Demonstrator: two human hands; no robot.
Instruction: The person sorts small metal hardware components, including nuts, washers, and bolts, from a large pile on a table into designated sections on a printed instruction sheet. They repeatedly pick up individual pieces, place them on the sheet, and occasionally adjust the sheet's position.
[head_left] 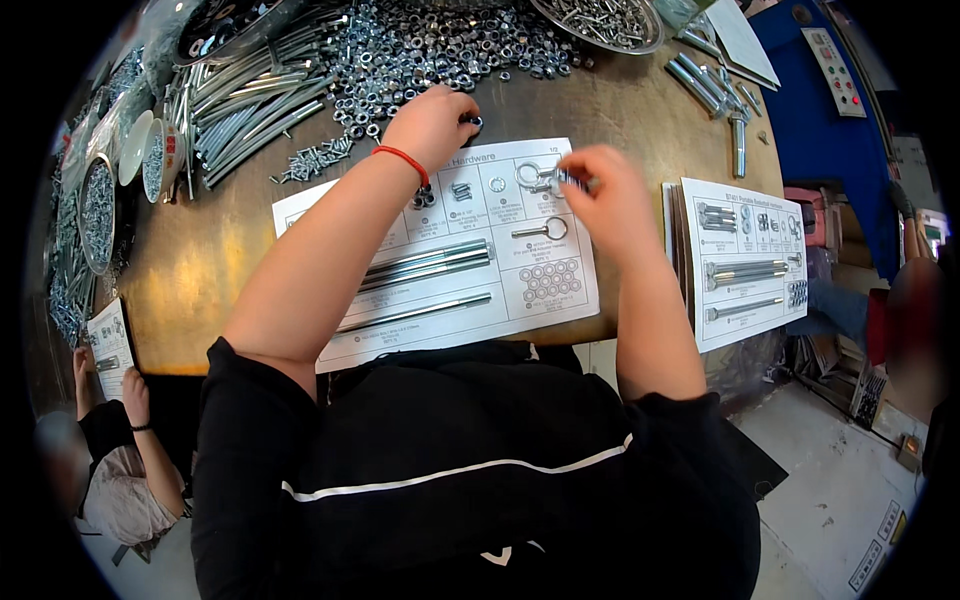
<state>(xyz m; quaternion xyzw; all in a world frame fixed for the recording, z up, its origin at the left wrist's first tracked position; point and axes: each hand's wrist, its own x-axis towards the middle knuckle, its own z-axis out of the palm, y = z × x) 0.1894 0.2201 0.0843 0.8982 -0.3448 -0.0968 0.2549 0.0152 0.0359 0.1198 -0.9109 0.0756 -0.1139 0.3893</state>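
A worn brown tabletop (200,260) carries the work; beyond its right edge stand a blue cabinet (830,120) and a pale floor (840,480).

Under both hands lies a printed parts sheet (450,250). On it, below the hands, rest three long rods (425,265) side by side and a fourth rod (415,312) lower down. Between the hands sits one small washer (497,184), and just below the right hand one eye bolt (545,230).

The left hand (432,125) reaches to the far edge of the sheet, its fingers curled around a small dark nut (472,122) at the rim of the nut pile (440,50), which spreads just beyond it; the nuts are too many to count. A red band (403,158) circles its wrist.

The right hand (600,185) is closed in a pinch on a second eye bolt (535,178), the ring sticking out to its left; motion blur hides the fingertips.

Left of the left hand lies a heap of long rods (250,110), uncounted, with a small scatter of screws (315,158). Right of the right hand is a stack of sheets (745,260); beyond it lie several thick bolts (710,85) and a metal bowl (600,20).

At the lower left another person's hand (135,395) rests near a further sheet (110,345).
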